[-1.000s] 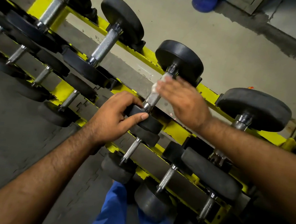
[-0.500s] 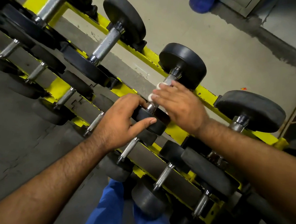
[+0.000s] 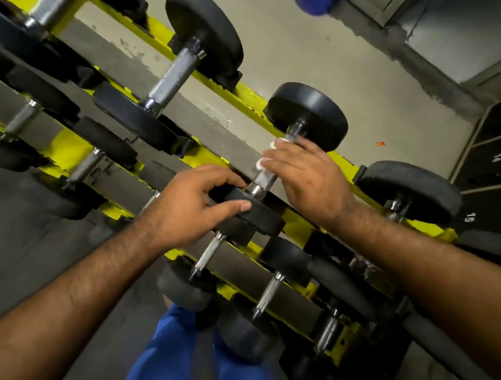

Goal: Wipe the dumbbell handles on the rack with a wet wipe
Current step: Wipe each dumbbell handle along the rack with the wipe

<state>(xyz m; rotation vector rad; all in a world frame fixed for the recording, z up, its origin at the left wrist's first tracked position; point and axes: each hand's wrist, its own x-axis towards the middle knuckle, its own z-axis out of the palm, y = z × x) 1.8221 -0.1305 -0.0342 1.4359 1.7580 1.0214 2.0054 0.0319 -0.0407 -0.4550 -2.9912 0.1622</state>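
White numerals 14 and 15 mark the dark cubby shelves [image 3: 494, 165] at the right. The right hand [image 3: 306, 176] curls over a white wet wipe [image 3: 268, 155], pressing it around the knurled steel handle [image 3: 266, 177] of a black round-headed dumbbell [image 3: 308, 113] lying on the top tier of the yellow metal rack [image 3: 249, 100]. The left hand [image 3: 189, 203] grips that dumbbell's near rubber head [image 3: 259, 214], thumb along its rim.

Both forearms are bare to the edge of the picture, with no sleeves, and show dark hair along their length. The left hand [image 3: 187, 204] and right hand [image 3: 309, 176] wear no gloves or rings. Bright blue trousers [image 3: 170, 350] cover the legs below.
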